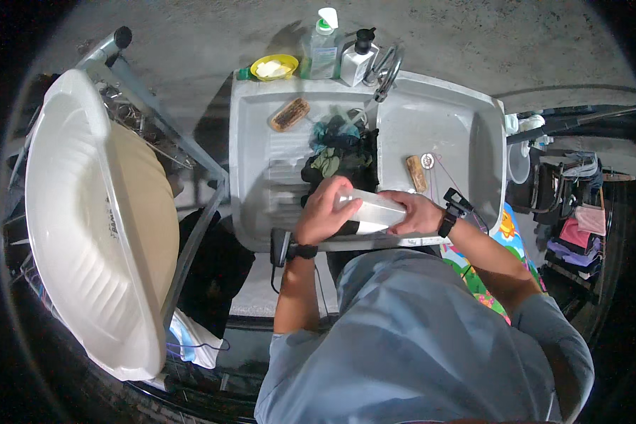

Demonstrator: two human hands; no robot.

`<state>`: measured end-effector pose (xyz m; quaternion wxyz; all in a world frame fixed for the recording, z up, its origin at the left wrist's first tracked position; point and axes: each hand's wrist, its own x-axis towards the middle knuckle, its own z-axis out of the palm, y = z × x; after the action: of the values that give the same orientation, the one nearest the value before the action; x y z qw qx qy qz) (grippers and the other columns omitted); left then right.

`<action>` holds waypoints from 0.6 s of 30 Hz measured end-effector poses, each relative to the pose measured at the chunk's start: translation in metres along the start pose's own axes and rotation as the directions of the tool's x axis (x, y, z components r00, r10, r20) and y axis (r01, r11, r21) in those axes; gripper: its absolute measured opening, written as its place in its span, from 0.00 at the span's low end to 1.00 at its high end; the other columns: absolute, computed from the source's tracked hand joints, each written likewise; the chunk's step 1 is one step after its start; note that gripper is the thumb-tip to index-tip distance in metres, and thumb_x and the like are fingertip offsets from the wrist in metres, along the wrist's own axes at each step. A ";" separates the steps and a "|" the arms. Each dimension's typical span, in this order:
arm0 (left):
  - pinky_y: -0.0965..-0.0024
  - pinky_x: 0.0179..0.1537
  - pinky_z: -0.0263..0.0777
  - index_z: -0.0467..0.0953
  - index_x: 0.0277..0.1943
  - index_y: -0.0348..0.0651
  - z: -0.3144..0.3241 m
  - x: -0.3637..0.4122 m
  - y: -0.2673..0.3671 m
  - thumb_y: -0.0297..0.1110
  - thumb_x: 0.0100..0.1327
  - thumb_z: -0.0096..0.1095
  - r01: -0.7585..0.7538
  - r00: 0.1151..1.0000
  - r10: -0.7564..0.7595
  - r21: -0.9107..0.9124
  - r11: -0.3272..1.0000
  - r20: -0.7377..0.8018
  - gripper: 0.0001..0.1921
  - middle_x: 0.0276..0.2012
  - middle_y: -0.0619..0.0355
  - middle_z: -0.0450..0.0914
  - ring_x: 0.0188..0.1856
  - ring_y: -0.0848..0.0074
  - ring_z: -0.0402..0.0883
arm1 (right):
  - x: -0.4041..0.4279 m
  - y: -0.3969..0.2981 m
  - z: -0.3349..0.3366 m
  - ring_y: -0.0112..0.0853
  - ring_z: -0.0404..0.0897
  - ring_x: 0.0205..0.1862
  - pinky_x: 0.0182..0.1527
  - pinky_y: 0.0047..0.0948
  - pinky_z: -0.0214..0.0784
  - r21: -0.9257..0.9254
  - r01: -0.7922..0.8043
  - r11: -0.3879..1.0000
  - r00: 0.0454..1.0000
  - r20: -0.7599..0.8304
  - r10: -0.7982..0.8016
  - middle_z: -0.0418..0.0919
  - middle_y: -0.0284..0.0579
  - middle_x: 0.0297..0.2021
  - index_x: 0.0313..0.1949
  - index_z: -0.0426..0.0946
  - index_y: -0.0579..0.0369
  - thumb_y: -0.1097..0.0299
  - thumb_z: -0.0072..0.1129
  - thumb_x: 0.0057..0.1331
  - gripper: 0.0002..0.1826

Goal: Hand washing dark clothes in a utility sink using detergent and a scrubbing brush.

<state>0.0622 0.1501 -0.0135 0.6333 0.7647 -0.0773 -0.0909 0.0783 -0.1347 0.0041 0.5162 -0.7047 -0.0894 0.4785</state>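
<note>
Between my two hands I hold a whitish translucent plastic container over the front rim of a double laundry sink. My left hand grips its left end, and my right hand grips the right end. Just beyond the hands, dark and green wet cloths are heaped in the left basin, beside its ribbed washboard slope. A stream from the chrome faucet appears to fall on the cloths. What the container holds cannot be made out.
A wooden scrub brush lies in the left basin, another brush near the right basin's drain. Along the back rim stand a yellow soap dish, a clear pump bottle and a white bottle. A large white baby bathtub leans at left.
</note>
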 end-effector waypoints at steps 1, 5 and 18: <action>0.61 0.45 0.75 0.74 0.48 0.40 0.001 0.004 0.007 0.38 0.62 0.72 -0.012 1.000 0.013 0.069 0.998 -0.014 0.17 0.43 0.49 0.79 0.44 0.58 0.82 | 0.000 -0.001 -0.001 0.34 0.73 0.64 0.67 0.33 0.65 -0.138 0.012 0.990 0.999 -0.044 -0.018 0.73 0.51 0.64 0.72 0.61 0.61 0.67 0.76 0.50 0.50; 0.60 0.48 0.74 0.73 0.49 0.39 -0.002 0.009 0.021 0.34 0.64 0.68 -0.016 1.000 0.015 0.139 0.990 0.005 0.15 0.44 0.49 0.78 0.46 0.57 0.81 | -0.004 -0.004 -0.004 0.28 0.73 0.61 0.65 0.30 0.66 -0.188 0.092 0.978 0.991 -0.080 -0.109 0.75 0.45 0.61 0.73 0.60 0.60 0.72 0.76 0.52 0.50; 0.60 0.41 0.76 0.75 0.44 0.37 -0.005 0.017 0.075 0.45 0.47 0.85 -0.339 0.941 0.335 0.130 0.932 0.052 0.29 0.38 0.51 0.79 0.40 0.56 0.82 | -0.033 -0.028 -0.027 0.30 0.75 0.60 0.63 0.33 0.68 0.115 -0.169 0.979 0.965 0.220 0.141 0.78 0.43 0.59 0.72 0.63 0.58 0.68 0.78 0.55 0.47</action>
<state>0.0791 0.1366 0.0605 0.5842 0.7804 -0.2225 0.0135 0.0916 -0.1595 0.0467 0.5103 -0.6190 -0.0564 0.5943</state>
